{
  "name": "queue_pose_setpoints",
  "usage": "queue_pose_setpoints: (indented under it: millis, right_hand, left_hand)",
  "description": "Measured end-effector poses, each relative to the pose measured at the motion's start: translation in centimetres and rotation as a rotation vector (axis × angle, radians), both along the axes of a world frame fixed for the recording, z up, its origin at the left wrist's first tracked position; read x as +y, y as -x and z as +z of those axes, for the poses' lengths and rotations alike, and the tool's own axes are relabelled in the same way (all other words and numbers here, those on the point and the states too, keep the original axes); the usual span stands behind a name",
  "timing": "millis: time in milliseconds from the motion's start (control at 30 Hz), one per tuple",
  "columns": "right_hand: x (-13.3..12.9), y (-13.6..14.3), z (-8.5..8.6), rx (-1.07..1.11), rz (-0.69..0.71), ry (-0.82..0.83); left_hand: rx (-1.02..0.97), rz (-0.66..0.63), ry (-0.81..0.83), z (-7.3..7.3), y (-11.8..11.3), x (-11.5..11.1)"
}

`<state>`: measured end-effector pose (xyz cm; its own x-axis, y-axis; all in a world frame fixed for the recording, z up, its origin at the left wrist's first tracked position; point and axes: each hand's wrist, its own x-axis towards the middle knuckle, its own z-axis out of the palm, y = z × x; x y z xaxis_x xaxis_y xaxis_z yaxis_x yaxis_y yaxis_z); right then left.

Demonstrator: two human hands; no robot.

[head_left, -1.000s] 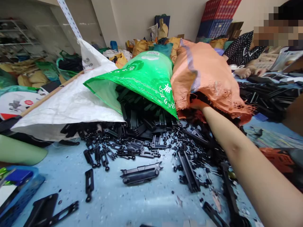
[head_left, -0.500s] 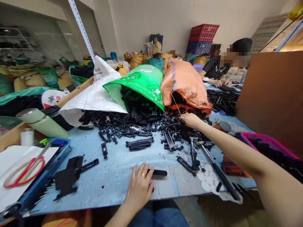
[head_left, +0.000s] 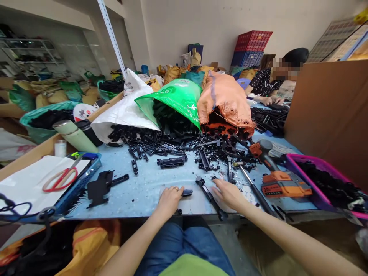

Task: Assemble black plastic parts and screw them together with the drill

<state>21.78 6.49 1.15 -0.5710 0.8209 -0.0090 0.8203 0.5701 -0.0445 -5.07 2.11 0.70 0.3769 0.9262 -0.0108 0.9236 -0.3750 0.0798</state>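
My left hand (head_left: 169,201) rests low on the table, its fingers curled over a short black bar (head_left: 187,193), whose rounded end sticks out to the right. To the right, my right hand (head_left: 231,195) reaches in with its fingers stretched out and somewhat apart. Its fingertips lie beside a long black hinged bracket (head_left: 211,197), which slants between the hands; whether they touch it is unclear. Another dark part lies partly hidden under those fingers. Farther back sits a black folded bracket assembly (head_left: 171,161), and a flat black plate with an arm (head_left: 100,188) lies left.
White (head_left: 123,115), green (head_left: 175,96) and orange (head_left: 227,99) sacks spill black parts at the back. A hammer (head_left: 257,189), cordless drill (head_left: 284,185) and pink-rimmed basket (head_left: 299,180) stand right. Scissors (head_left: 61,179) and a green bottle (head_left: 76,136) are left. A co-worker (head_left: 264,84) sits behind the board.
My right hand has come back from the orange sack toward my left hand. The long bracket now lies between them. My left fingers have curled more. The view has shifted, showing the drill fully.
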Motion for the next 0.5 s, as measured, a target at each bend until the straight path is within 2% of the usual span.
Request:
queue_pose_setpoints:
  millis: [67, 167, 267, 367, 433, 500]
  right_hand:
    - [-0.3, 1.4, -0.4, -0.027, -0.181, 0.077]
    - [0.6, 1.8, -0.5, -0.077, -0.198, 0.150]
    - [2.3, -0.1, 0.1, -0.062, -0.204, 0.109]
    - [2.4, -1.6, 1.3, 0.070, -0.049, 0.165]
    - [1.3, -1.4, 1.8, 0.133, 0.133, 0.280]
    - [0.1, -0.4, 1.9, 0.108, 0.266, 0.330]
  left_hand:
    - [-0.021, 0.024, -0.017, 0.0, -0.6, -0.1]
    - [-0.071, 0.029, -0.019, 0.1, -1.4, -0.1]
    - [-0.154, 0.005, 0.004, 0.2, -1.6, 0.1]
    - [-0.252, -0.035, 0.033, 0.2, -1.6, 0.5]
    - [-0.290, -0.052, 0.066, 0.2, -1.7, 0.9]
    - [-0.301, -0.073, 0.104, 0.4, -2.0, 1.2]
